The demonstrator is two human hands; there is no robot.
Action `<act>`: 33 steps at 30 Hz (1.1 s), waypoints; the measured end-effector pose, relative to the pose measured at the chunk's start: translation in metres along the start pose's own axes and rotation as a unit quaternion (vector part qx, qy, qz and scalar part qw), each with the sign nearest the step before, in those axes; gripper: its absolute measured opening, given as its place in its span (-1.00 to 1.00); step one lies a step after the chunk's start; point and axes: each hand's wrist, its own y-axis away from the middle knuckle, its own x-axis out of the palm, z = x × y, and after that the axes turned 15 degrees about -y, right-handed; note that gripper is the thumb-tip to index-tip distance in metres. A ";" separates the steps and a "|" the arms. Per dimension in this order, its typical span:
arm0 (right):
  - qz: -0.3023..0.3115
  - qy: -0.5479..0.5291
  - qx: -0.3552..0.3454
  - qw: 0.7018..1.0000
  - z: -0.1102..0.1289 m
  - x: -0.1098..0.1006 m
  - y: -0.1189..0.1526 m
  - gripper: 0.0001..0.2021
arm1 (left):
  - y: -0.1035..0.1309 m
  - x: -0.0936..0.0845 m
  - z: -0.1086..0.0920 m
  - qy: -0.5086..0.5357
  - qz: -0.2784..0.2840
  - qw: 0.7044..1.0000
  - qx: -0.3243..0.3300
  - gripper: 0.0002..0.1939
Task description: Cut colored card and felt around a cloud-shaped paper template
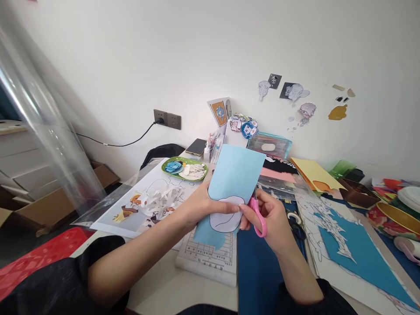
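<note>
My left hand (210, 205) grips a sheet of light blue paper (238, 168), thumb on top and fingers behind. A white paper cutout (226, 218) with a black outline and one curved line lies against the sheet's lower part, under my left thumb. In my right hand (265, 214) are pink-handled scissors (259, 218), held at the sheet's right edge. Their blades are mostly hidden by the paper and fingers. My right thumb tip touches the cutout's edge beside my left thumb. Beneath the hands is a pad with a printed grid (210, 258).
A green tray (167, 171) with blue and white paper pieces stands at the left, near white paper scraps (162, 201). A blue sheet (361, 258) lies right, before a floral bowl (393, 218). Black-handled scissors (298, 227) rest near my right wrist. A white wall is behind.
</note>
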 end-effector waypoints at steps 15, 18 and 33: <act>0.080 -0.004 0.066 0.995 -0.009 -0.007 0.000 -0.82 | 0.002 -0.006 0.007 0.074 -0.147 0.985 -0.058 -0.72; 0.094 0.006 0.087 0.992 -0.008 -0.004 0.002 -0.83 | 0.002 -0.006 0.008 0.081 -0.166 0.981 -0.058 -0.71; 0.130 0.020 0.117 0.984 -0.002 -0.005 0.005 -0.88 | 0.004 -0.001 0.010 0.095 -0.184 0.977 -0.047 -0.75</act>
